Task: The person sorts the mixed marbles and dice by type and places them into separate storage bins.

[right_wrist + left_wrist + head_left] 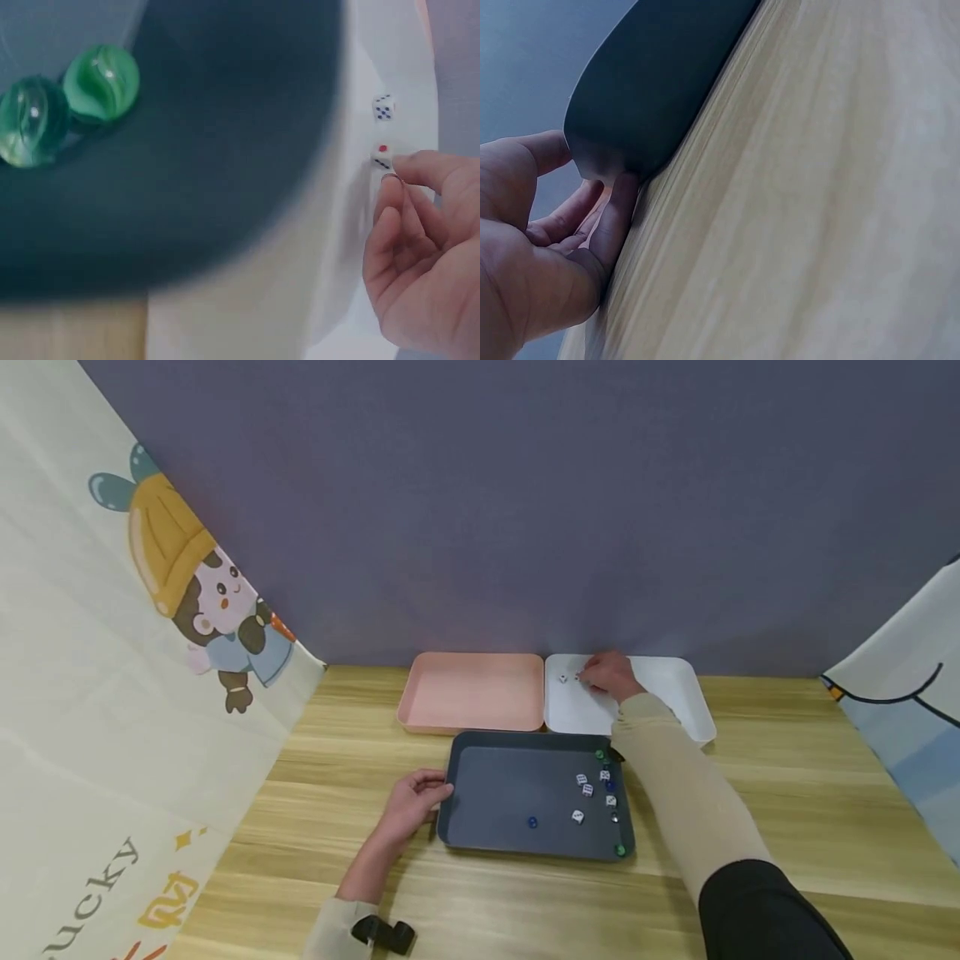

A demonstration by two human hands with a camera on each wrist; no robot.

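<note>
At left fingers (616, 216) — dark tray (495, 785), long axis sideways

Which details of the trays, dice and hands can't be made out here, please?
Head view: part of the white tray, hidden by the right hand and sleeve.
Head view: most pips on the dice in the dark tray, too small.
Left wrist view: the dark tray's inside, hidden by its wall.
Left wrist view: part of the left hand, cut off by the left edge.
</note>
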